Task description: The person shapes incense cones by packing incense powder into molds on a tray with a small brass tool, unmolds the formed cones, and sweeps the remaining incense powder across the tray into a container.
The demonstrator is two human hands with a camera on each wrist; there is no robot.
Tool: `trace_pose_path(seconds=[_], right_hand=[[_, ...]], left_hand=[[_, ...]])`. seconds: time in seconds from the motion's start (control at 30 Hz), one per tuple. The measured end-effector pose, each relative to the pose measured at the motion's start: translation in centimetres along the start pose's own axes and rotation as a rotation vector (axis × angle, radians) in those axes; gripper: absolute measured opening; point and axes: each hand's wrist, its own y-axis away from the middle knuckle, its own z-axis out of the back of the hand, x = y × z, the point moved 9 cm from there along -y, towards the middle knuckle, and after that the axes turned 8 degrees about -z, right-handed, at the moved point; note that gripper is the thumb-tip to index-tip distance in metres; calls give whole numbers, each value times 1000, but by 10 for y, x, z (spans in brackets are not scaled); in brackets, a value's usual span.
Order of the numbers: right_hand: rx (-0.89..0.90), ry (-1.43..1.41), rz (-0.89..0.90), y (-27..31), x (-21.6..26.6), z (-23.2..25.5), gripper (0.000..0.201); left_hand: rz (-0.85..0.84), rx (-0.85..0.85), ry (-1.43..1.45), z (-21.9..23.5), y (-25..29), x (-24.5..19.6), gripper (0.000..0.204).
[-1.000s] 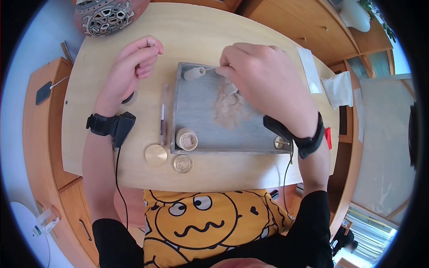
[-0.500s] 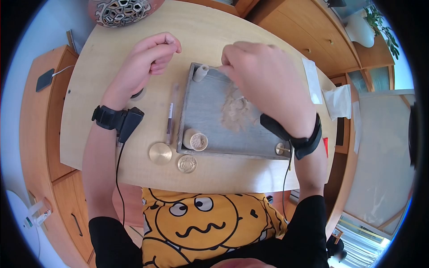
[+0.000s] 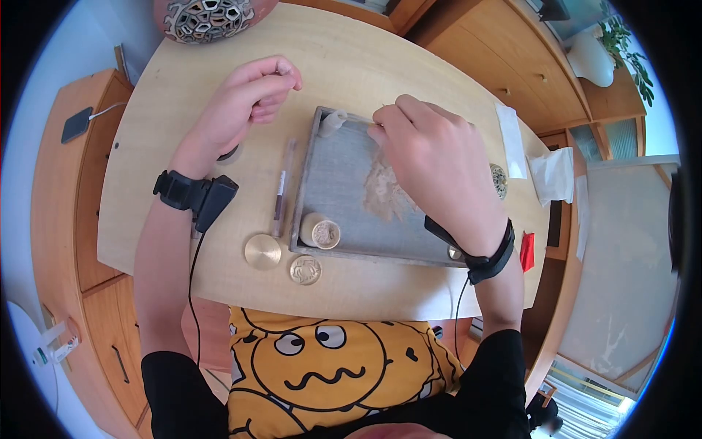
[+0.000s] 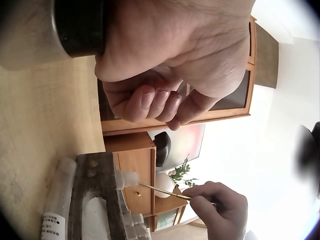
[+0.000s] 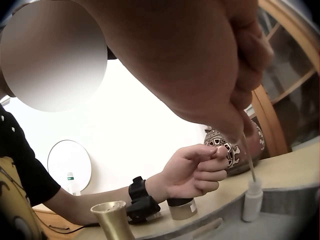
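My right hand (image 3: 440, 157) pinches a thin gold-coloured stick (image 4: 165, 191) over the tray's far side. The stick's far end is at the mouth of a small white bottle (image 5: 252, 202), which stands in the tray's far left corner. My left hand (image 3: 245, 102) hovers over the table left of the tray, fingers curled, with nothing visible in it. Pale brown powder (image 3: 382, 192) lies in the grey tray (image 3: 336, 168), partly hidden by my right hand. A jar of powder (image 3: 320, 231) stands in the tray's near left corner.
Two round brass pieces (image 3: 262, 252) lie in front of the tray, and a labelled tube (image 3: 280, 194) lies left of it. A patterned pot (image 3: 212, 18) stands far left. At right are a red packet (image 3: 527, 252) and a white pouch (image 3: 552, 175).
The head view has shifted. My right hand has moved slightly toward me over the tray, still with the stick, and a patterned round object now shows beyond it. My left hand stays curled.
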Motion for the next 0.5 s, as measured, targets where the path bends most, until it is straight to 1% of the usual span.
trace_pose_path(seconds=[0.07, 0.2, 0.3, 0.5], right_hand=[[104, 111, -25, -2, -3, -6, 18], [99, 124, 6, -5, 5, -4, 21], [120, 93, -26, -3, 10, -5, 20], [55, 56, -93, -4, 6, 2, 18]], left_hand=[[5, -13, -16, 1, -2, -1, 15], [-2, 8, -4, -1, -1, -1, 14], [-11, 1, 2, 0, 0, -4, 13], [-8, 21, 6, -2, 0, -3, 13]])
